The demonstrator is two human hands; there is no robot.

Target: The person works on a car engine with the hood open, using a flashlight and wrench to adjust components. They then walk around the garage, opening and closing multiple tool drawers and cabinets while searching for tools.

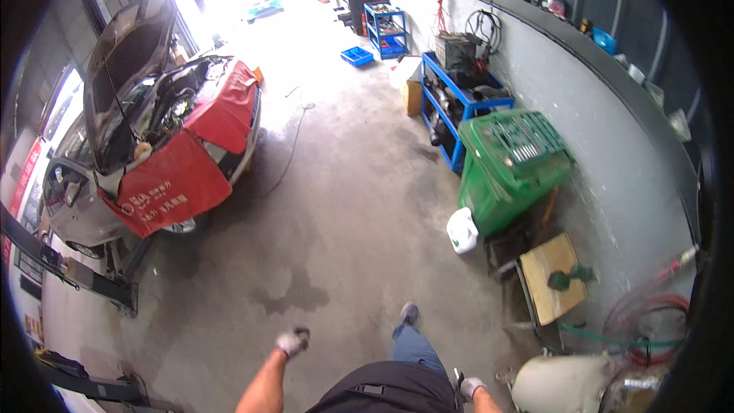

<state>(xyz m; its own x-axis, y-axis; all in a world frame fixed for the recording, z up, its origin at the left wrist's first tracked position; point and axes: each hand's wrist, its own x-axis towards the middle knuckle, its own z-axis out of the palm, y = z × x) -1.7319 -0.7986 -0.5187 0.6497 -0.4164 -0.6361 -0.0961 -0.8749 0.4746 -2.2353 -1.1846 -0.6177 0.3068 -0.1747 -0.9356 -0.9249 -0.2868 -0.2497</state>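
My left hand (290, 343), in a pale glove, hangs over the concrete floor in front of me with its fingers curled. Something dark shows at its fingertips; whether that is a held thing or the glove's own dark tips, I cannot make out. Down by my right hip is my right hand (472, 389), also gloved and closed. A slim tool (459, 376) with a shiny metal part sticks up from it; its kind is too small to tell. Neither hand touches the car or the furniture around.
At left stands a car with its hood (130, 46) raised and red fender covers (172, 191) over its front, beside lift arms (92, 279). On the right are a blue tool cart (459, 95), a green bin (505, 176), a white jug (462, 230), a wooden-topped stool (547, 275) and a tank (562, 384).
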